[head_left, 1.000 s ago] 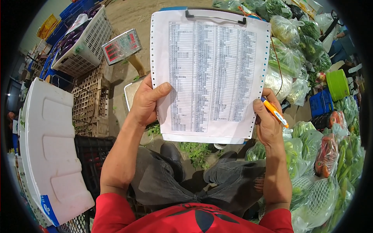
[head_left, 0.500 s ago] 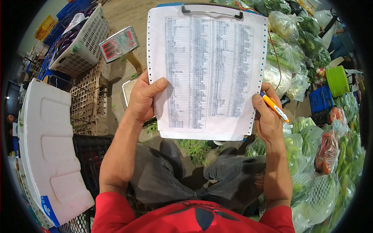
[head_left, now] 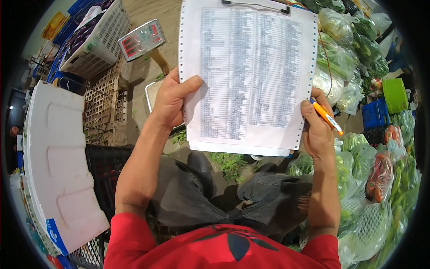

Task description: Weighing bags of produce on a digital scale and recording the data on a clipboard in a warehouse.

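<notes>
A clipboard [head_left: 251,143] carrying printed sheets with dense columns is held up before me, its black metal clip [head_left: 255,5] at the far end. My left hand [head_left: 175,96] grips the left edge, thumb on top of the paper and fingers hidden underneath. At the right edge my right hand [head_left: 318,123] is closed on the board. An orange pen [head_left: 327,117] is also tucked in that hand, sticking out to the lower right between thumb and fingers.
To the left stand a weighing scale display [head_left: 142,41], a white crate [head_left: 96,45] of eggplants, wooden pallets [head_left: 105,101] and a white foam box [head_left: 58,166]. Bagged vegetables [head_left: 358,215] crowd the right, with a green tub [head_left: 395,96] beyond. Loose greens [head_left: 229,166] lie by my feet.
The clipboard has shifted slightly up and to the right in view, along with both hands and the pen. Both hands keep their grip.
</notes>
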Tool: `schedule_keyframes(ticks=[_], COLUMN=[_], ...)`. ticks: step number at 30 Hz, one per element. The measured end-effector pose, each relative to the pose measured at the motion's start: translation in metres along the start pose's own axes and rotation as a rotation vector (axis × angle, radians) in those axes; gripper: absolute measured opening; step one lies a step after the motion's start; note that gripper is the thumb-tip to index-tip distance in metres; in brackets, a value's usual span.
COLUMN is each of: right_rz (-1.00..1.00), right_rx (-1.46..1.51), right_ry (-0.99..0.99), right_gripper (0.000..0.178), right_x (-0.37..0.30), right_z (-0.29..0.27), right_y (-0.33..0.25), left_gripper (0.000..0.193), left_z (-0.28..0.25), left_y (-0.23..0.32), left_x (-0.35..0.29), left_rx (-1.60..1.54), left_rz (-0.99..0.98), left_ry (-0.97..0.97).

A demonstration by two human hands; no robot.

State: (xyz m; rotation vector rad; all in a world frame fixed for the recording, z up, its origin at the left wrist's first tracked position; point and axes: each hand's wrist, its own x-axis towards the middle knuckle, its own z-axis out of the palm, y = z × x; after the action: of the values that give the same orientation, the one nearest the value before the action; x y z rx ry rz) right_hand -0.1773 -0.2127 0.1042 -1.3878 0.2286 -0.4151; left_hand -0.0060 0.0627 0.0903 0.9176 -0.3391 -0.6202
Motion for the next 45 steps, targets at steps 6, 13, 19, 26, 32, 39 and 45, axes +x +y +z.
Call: schedule_keyframes(ticks=[6, 13, 19, 26, 32, 39, 45], right_rz=[0.058, 0.084, 0.067, 0.068, 0.027, -0.011, -0.056], right_rx=[0.059, 0.127, 0.148, 0.184, 0.188, 0.166, 0.184], right_ry=[-0.012, -0.054, -0.007, 0.043, 0.071, 0.05, 0.108], right_gripper=[0.034, 0.029, 0.03, 0.03, 0.032, 0.035, 0.034], right_x=[-0.001, 0.003, 0.004, 0.003, 0.005, 0.003, 0.005], right_z=[-0.002, -0.008, -0.006, -0.007, -0.012, -0.024, -0.028], right_y=[0.002, 0.004, 0.008, 0.008, 0.006, 0.001, -0.003], left_gripper=[0.046, 0.048, 0.05, 0.053, 0.104, 0.117, 0.059], left_z=[0.005, 0.008, 0.008, 0.014, 0.016, 0.047, 0.022], left_y=[0.002, 0.001, 0.005, 0.004, 0.0, 0.001, 0.025], left_x=[-0.002, 0.0, -0.002, -0.003, 0.007, -0.019, -0.006], left_rx=[0.015, 0.005, -0.035, 0.003, 0.298, 1.252, 0.582], left_rz=[-0.008, -0.009, -0.041, -0.043, 0.26, 0.565, 0.422], left_ry=[-0.011, -0.03, -0.046, -0.062, -0.165, -0.054, 0.112])
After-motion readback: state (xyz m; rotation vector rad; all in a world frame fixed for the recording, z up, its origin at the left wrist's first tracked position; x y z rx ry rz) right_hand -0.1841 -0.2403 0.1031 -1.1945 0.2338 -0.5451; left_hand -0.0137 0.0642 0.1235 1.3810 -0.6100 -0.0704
